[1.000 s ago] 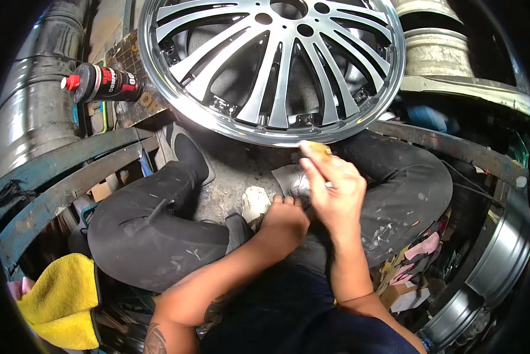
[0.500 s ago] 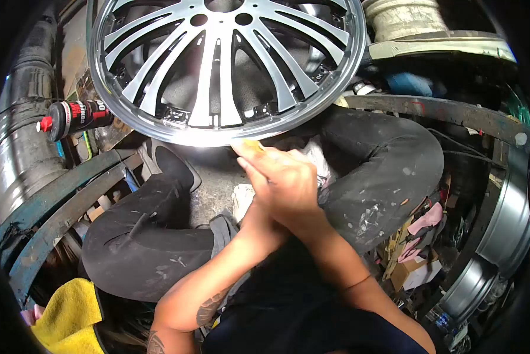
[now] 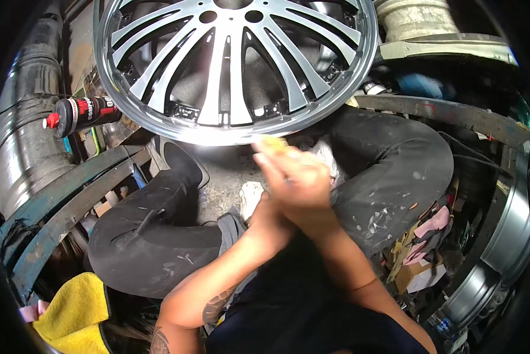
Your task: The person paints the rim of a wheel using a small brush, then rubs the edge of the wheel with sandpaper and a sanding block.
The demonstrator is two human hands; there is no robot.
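A multi-spoke alloy wheel (image 3: 225,88), with bright machined spokes and dark gaps, lies face up at the top of the view. At the lower lip of its rim, my right hand (image 3: 294,177) has its fingers closed round a small yellow pad (image 3: 271,143). Motion smears the pad, so its exact kind and its contact with the rim are unclear. My left hand (image 3: 271,217) is tucked against the underside of the right hand near the wrist. Its fingers are hidden and blurred.
To the left, a black compound bottle (image 3: 88,115) with a red cap lies tilted. A yellow cloth (image 3: 76,312) hangs lower left. Metal bars (image 3: 58,189) flank both knees. Silver wheel rims (image 3: 468,292) stand at the right, beside a small cardboard box (image 3: 418,276).
The whole view has shifted slightly, putting the wheel a little further right. Both hands and the yellow pad have moved a short way right along the rim's lower lip.
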